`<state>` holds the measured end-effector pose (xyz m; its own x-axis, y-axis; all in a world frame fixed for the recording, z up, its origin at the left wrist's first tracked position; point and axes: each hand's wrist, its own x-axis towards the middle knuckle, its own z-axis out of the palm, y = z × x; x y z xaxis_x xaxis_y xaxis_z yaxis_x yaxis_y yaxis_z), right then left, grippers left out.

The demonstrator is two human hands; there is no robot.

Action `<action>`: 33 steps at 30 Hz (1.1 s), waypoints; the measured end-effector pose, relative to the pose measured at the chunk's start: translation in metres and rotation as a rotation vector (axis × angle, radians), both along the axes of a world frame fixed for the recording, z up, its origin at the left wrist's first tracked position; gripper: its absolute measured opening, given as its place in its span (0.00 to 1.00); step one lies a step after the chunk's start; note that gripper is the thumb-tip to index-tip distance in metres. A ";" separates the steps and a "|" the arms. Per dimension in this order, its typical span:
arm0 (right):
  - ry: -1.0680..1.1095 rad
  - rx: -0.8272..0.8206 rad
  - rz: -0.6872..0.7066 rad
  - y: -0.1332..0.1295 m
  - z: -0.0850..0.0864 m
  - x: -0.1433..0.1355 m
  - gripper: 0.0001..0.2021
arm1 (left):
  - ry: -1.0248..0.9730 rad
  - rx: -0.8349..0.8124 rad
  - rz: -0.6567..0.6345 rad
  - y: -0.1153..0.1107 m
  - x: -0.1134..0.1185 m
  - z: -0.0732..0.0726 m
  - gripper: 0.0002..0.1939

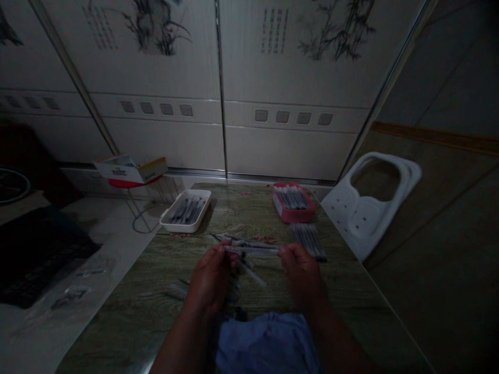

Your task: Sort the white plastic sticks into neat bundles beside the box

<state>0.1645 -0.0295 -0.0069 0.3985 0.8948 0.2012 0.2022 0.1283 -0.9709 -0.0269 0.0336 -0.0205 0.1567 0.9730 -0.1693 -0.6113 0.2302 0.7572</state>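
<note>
Between my two hands, a slim, translucent pen (255,250) is stretched out level above the table. My left hand (212,273) pinches its left end, and my right hand (300,268) grips the right end. Loose pen parts, including a clear tube (252,274), lie beneath and just beyond my hands. To the right of them, a row of finished-looking pens (308,239) rests side by side on the tabletop. More thin parts lie by my left wrist, partly hidden by it. Dim light blurs the fine details.
A white tray (205,211) of dark, thin pieces stands at the back left of the table (138,314). A pink basket (298,216) of pens is at the back right. Blue cloth (268,346) lies nearest me. A white plastic stool (369,202) leans at the right wall.
</note>
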 end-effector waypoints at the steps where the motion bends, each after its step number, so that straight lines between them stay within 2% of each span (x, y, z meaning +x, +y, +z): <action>1: -0.006 0.008 0.008 0.001 -0.001 0.000 0.17 | 0.015 -0.001 -0.003 0.000 0.000 0.001 0.16; 5: -0.048 0.012 0.033 0.002 -0.003 -0.002 0.16 | 0.121 0.023 0.034 -0.001 0.001 0.002 0.19; 9: -0.019 -0.077 0.126 0.001 -0.001 -0.006 0.11 | 0.201 0.050 0.070 -0.001 0.002 0.000 0.22; 12: -0.007 -0.135 0.239 -0.002 0.001 -0.011 0.08 | 0.201 0.042 0.047 -0.001 0.002 -0.001 0.23; 16: -0.064 -0.114 0.324 -0.005 0.004 -0.019 0.10 | 0.190 0.015 0.010 -0.003 0.002 0.003 0.25; 25: -0.101 -0.112 0.354 -0.011 0.001 -0.027 0.12 | 0.189 0.001 0.013 -0.010 0.008 0.007 0.28; 33: -0.080 0.003 0.358 -0.016 0.001 -0.030 0.12 | 0.125 0.004 0.007 -0.017 0.011 0.016 0.26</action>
<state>0.1347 -0.0452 -0.0060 0.0433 0.9741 0.2219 0.2189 0.2074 -0.9534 -0.0156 0.0168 -0.0045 0.1274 0.9748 -0.1830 -0.5133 0.2226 0.8289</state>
